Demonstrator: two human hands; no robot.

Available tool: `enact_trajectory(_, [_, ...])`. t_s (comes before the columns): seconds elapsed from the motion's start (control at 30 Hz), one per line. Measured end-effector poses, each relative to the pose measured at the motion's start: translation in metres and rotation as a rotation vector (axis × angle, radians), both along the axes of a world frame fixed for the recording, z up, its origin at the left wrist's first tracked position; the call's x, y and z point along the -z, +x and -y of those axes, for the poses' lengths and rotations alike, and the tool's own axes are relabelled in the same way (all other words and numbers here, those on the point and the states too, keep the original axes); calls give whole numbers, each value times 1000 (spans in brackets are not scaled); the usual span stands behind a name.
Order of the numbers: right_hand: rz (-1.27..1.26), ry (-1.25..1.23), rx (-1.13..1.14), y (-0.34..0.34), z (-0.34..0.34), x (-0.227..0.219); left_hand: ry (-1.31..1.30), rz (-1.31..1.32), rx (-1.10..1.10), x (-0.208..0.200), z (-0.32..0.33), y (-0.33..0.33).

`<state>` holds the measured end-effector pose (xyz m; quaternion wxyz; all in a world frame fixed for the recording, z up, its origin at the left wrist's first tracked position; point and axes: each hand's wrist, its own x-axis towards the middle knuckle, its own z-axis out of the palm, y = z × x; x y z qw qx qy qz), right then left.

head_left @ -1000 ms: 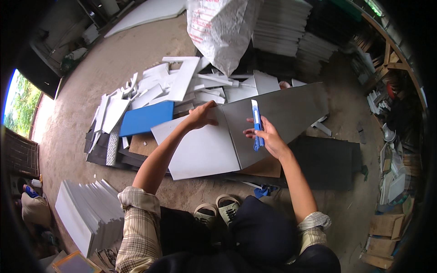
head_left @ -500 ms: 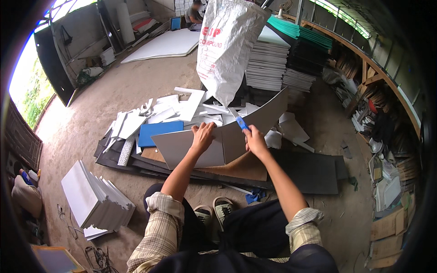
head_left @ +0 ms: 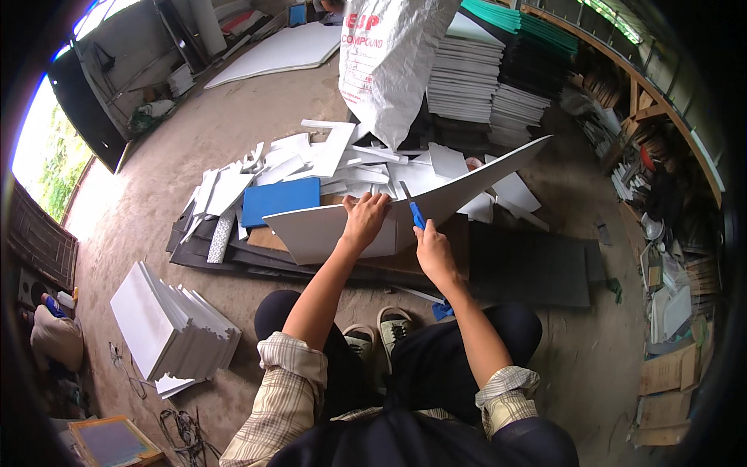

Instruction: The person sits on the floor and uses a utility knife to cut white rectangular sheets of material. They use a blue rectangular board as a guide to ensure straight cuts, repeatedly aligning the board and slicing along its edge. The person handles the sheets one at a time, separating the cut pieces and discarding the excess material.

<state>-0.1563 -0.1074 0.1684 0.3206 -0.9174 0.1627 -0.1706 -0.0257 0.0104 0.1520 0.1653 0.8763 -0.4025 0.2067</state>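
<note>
A large pale sheet (head_left: pixel 475 183) stands tilted up in front of me, its right end curving upward and away. My left hand (head_left: pixel 363 220) grips its upper edge, fingers hooked over the far side. Closed round the blue handle of a utility knife (head_left: pixel 417 214) is my right hand (head_left: pixel 434 253). The knife's blade points up and away beside the sheet's top edge, just right of my left hand. A vertical line runs down the sheet below the knife. A blue panel (head_left: pixel 280 204) lies left of the sheet, and white offcuts (head_left: pixel 334 148) are heaped behind it.
Black sheets (head_left: pixel 529 265) lie on the floor beneath. A white printed sack (head_left: pixel 393 70) stands beyond the offcuts, beside stacked white sheets (head_left: pixel 464 74). Near my left knee stands a leaning stack of white boards (head_left: pixel 179 331). Cables (head_left: pixel 185 436) lie at lower left.
The sheet's right end now reaches farther right and higher in view. Both hands have shifted a little to the right along it or downward, with the knife still in my right hand.
</note>
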Motion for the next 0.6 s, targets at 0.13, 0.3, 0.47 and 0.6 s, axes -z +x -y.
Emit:
enact_trajectory(0.13, [12, -70, -2, -3, -4, 6, 28, -18, -15, -5, 5, -6])
enact_trajectory(0.3, [-17, -63, 22, -4, -11, 4, 30, 30, -15, -6, 5, -8])
enact_trajectory(0.47, [-62, -51, 21, -3, -15, -2, -6, 55, -23, -8, 5, -7])
enact_trajectory(0.6, [-110, -20, 41, -2, -16, -1, 23, 30, -12, -10, 6, -8])
